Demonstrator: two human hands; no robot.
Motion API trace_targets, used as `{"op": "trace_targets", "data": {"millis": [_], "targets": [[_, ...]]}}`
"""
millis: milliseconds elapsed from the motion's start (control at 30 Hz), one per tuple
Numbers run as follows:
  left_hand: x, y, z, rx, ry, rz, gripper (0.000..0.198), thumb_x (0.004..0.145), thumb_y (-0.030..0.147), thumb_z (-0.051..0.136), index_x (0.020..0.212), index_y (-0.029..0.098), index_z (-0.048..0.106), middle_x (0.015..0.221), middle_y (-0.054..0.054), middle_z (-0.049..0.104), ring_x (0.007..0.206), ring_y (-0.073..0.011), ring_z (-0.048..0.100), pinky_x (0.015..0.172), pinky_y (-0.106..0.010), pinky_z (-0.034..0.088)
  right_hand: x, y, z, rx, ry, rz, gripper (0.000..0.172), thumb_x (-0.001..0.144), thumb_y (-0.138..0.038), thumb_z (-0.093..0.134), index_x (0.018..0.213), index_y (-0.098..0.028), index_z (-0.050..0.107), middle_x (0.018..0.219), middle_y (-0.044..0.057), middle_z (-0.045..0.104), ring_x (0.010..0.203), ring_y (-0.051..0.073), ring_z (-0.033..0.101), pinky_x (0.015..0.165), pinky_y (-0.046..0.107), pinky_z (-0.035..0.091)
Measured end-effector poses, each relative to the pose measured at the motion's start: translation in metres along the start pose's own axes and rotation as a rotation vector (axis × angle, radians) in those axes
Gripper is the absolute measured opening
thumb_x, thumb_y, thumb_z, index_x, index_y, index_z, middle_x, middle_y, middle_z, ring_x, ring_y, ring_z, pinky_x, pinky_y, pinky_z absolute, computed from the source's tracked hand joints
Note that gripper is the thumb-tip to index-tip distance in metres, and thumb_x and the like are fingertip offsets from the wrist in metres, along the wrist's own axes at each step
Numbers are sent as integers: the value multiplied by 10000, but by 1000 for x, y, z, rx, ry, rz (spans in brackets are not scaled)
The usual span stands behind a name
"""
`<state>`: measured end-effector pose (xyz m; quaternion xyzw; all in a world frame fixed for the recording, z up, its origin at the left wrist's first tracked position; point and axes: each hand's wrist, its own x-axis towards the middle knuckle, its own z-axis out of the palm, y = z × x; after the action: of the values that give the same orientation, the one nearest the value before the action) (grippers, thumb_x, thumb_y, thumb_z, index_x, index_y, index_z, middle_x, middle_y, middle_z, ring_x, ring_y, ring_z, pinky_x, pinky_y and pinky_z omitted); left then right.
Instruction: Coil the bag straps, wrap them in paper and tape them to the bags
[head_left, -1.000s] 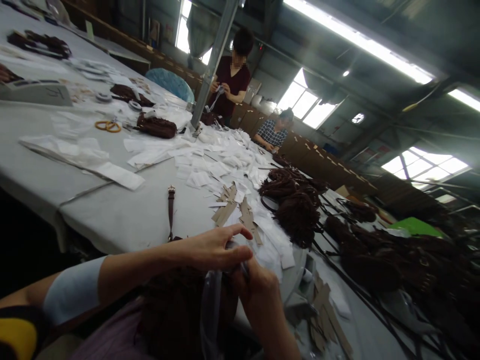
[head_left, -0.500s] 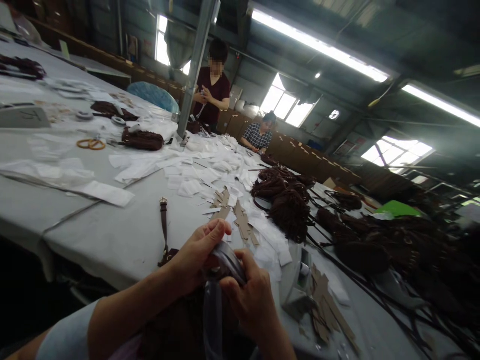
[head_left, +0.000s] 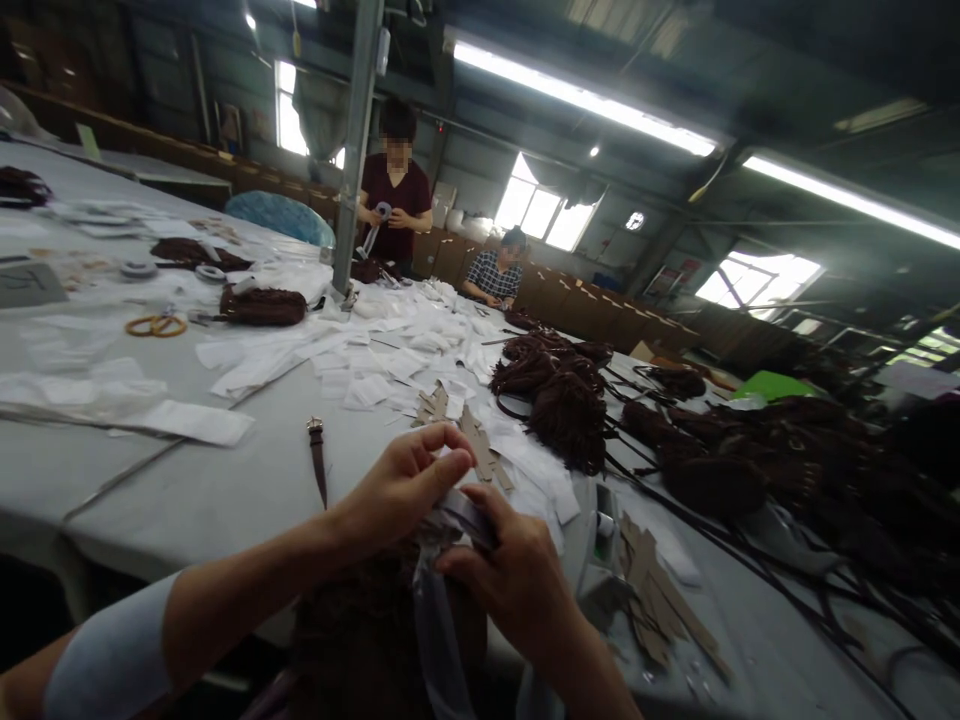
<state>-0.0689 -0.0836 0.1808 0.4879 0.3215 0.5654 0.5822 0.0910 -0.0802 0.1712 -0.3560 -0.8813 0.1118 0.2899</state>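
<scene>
My right hand [head_left: 517, 565] grips a roll of whitish, translucent tape [head_left: 466, 515] between thumb and fingers. A loose strip of the tape [head_left: 442, 645] hangs below the roll. My left hand [head_left: 412, 485] is curled over the top of the roll, thumb and fingers pinched on the tape; its fingertips partly hide the contact. Beneath both hands a dark brown fringed bag [head_left: 360, 630] rests close to my body, mostly in shadow. A brown strap with a buckle [head_left: 316, 455] lies on the table beyond my left forearm.
Brown fringed bags [head_left: 566, 400] and long straps pile up at the right. White slips [head_left: 367, 365] and grey-brown card strips [head_left: 645, 590] are scattered about. A tape dispenser [head_left: 600, 530] stands right of my hand; orange-handled scissors [head_left: 156, 325] lie left. Two co-workers are across the table.
The tape roll has turned and is more covered by my fingers. My left hand has curled further over it. The view has swung slightly right; the standing co-worker's hands have moved apart around a tape roll.
</scene>
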Motion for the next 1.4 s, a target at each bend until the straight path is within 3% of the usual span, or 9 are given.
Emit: {"op": "trace_targets", "data": {"millis": [167, 400, 633, 700, 833, 900, 1100, 1167, 1400], "targets": [[7, -18, 11, -326, 297, 1, 375, 801, 564, 590, 870, 212, 479, 516, 100, 399, 376, -53, 277, 386, -153, 269, -4, -1, 15, 115, 135, 149, 383, 934, -530, 394, 849, -183, 534, 560, -23, 580, 437, 110, 493, 436, 213, 283], [4, 4, 5, 416, -149, 206, 328, 757, 466, 676, 917, 183, 630, 585, 30, 551, 508, -101, 461, 486, -183, 333, 4, 4, -18, -140, -23, -3, 218, 926, -339, 471, 804, -178, 555, 647, 22, 623, 524, 133, 550, 491, 238, 251], [21, 22, 29, -197, 371, 296, 418, 814, 623, 523, 819, 208, 482, 517, 96, 376, 363, -50, 278, 351, -146, 243, 26, -18, -42, 370, -22, 100, 270, 914, -415, 466, 851, -169, 558, 651, -33, 503, 575, 96, 438, 525, 187, 353], [25, 16, 22, -71, 273, 237, 475, 822, 665, 460, 867, 195, 515, 558, 68, 455, 397, -63, 358, 375, -154, 292, 20, -9, -36, 247, -21, 106, 196, 900, -335, 472, 851, -168, 562, 650, -25, 519, 575, 104, 451, 534, 202, 347], [23, 24, 6, 545, -251, 146, 429, 769, 561, 618, 955, 175, 642, 640, 12, 590, 541, -109, 494, 487, -183, 364, 13, 6, -37, -69, -127, 31, 77, 766, -203, 589, 835, -172, 576, 608, -16, 564, 536, 129, 497, 505, 230, 287], [21, 35, 7, 673, -309, 167, 341, 751, 459, 681, 943, 176, 681, 634, 9, 603, 556, -113, 502, 505, -187, 364, 17, 4, -43, -54, -107, -24, 82, 776, -226, 607, 841, -181, 587, 633, -12, 595, 545, 129, 521, 510, 226, 292], [19, 21, 29, 87, 230, 200, 353, 824, 509, 586, 825, 157, 617, 530, 48, 489, 428, -71, 415, 417, -158, 329, 27, -3, -33, 29, 124, 112, 298, 845, -479, 577, 821, -182, 561, 623, -15, 605, 511, 108, 490, 476, 204, 301], [19, 9, 27, -19, 270, 172, 381, 829, 549, 558, 881, 173, 584, 510, 69, 460, 391, -64, 388, 396, -152, 317, 20, 2, -22, -29, 149, 115, 301, 903, -455, 494, 788, -182, 549, 592, -11, 603, 497, 111, 511, 466, 207, 285], [17, 34, 6, 606, -334, 68, 337, 765, 397, 686, 1018, 175, 673, 650, -12, 632, 553, -132, 547, 463, -173, 367, 12, 10, -31, -311, -11, -95, 178, 838, -358, 642, 817, -183, 613, 640, 26, 666, 553, 156, 613, 480, 243, 266]]}}
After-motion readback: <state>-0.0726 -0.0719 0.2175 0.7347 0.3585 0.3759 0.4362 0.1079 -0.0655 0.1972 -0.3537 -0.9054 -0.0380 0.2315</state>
